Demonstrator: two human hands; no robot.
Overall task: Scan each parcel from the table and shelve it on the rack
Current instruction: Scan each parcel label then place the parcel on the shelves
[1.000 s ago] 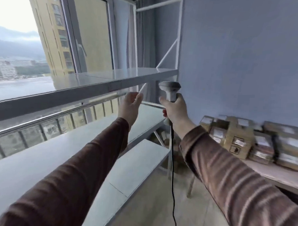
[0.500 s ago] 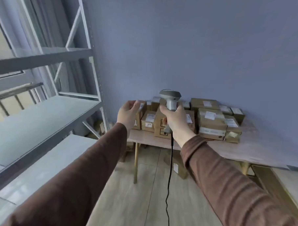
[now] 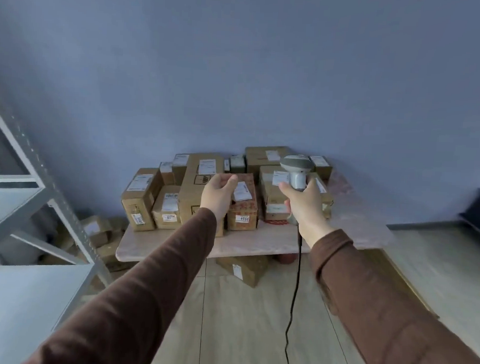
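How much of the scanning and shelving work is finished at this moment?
Done: nothing visible; the rack shelves in view hold no parcels. In hand: the right hand grips the scanner, while the empty left hand reaches toward the parcels. Left: the whole pile on the table needs scanning and shelving.

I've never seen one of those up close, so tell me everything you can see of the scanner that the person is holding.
The scanner is a handheld gun type in pale grey plastic, with a wide, rounded head on a narrower handle. It stands upright, head up, in the air in front of the parcels on the table. The right hand grips the handle, hiding most of it. A thin black cable runs from the base down toward the floor. Its scan window faces away, so it cannot be seen.
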